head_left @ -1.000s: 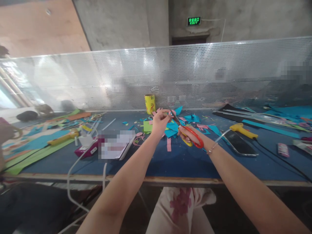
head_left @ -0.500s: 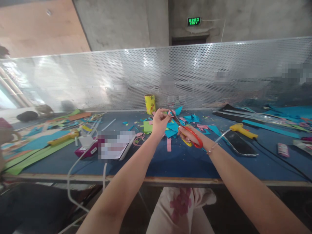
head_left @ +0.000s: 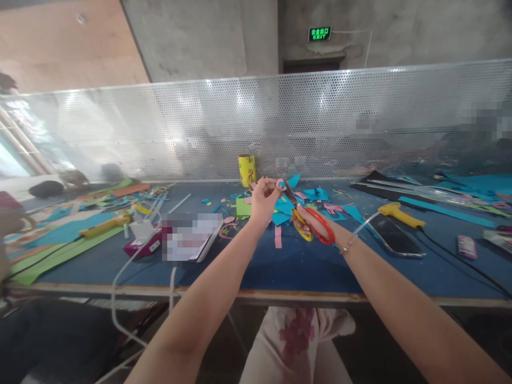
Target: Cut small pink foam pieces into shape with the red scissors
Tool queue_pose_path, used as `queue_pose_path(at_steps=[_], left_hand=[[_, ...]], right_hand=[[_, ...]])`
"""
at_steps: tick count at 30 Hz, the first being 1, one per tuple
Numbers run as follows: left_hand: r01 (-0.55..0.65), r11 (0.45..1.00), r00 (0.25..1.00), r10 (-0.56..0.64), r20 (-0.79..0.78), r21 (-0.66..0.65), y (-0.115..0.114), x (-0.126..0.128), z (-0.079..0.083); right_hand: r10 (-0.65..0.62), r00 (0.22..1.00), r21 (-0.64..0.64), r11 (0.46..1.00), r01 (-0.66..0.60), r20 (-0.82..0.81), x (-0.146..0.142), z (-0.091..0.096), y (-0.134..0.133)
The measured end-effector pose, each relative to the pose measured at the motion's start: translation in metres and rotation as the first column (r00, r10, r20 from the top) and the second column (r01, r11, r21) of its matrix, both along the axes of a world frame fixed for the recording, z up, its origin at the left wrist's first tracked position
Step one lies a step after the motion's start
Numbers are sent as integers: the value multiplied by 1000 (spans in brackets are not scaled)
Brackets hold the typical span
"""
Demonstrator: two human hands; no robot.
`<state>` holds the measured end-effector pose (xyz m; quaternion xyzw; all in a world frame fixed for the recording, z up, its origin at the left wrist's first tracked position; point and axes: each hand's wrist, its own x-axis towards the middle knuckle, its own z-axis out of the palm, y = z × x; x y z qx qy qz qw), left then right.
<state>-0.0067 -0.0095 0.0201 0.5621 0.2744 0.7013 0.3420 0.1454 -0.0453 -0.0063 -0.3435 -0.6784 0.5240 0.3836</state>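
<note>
My left hand (head_left: 264, 198) pinches a small pink piece (head_left: 279, 184), likely paper or foam, with blue showing beside it. Around the handles of a pair of scissors (head_left: 320, 226), one loop red and one yellow, my right hand (head_left: 308, 217) is closed. The blades point up and to the left, their tips right at the pink piece. Below the hands lie blue sheet scraps (head_left: 283, 212) and a pink strip (head_left: 278, 237). Whether the blades are cutting into the piece is too small to tell.
A yellow roll (head_left: 247, 170) stands behind my left hand. To the right lie a yellow glue gun (head_left: 400, 215) and a phone (head_left: 394, 237). Left of my arm are a tablet-like device (head_left: 208, 242), a purple power strip (head_left: 140, 244) and another glue gun (head_left: 106, 226). A perforated metal screen (head_left: 192, 128) borders the table.
The scissor handles have spread somewhat, with the yellow loop further from the red one. The pink piece has turned slightly in my left fingers. Both hands stay in nearly the same place.
</note>
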Motion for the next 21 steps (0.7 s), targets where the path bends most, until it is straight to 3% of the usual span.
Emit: queue_pose_path(at_steps=[21], left_hand=[[-27,998,999,28,17,-56,-12,8,2]], right_hand=[[-52,999,48,998,52,14,-4,0,1]])
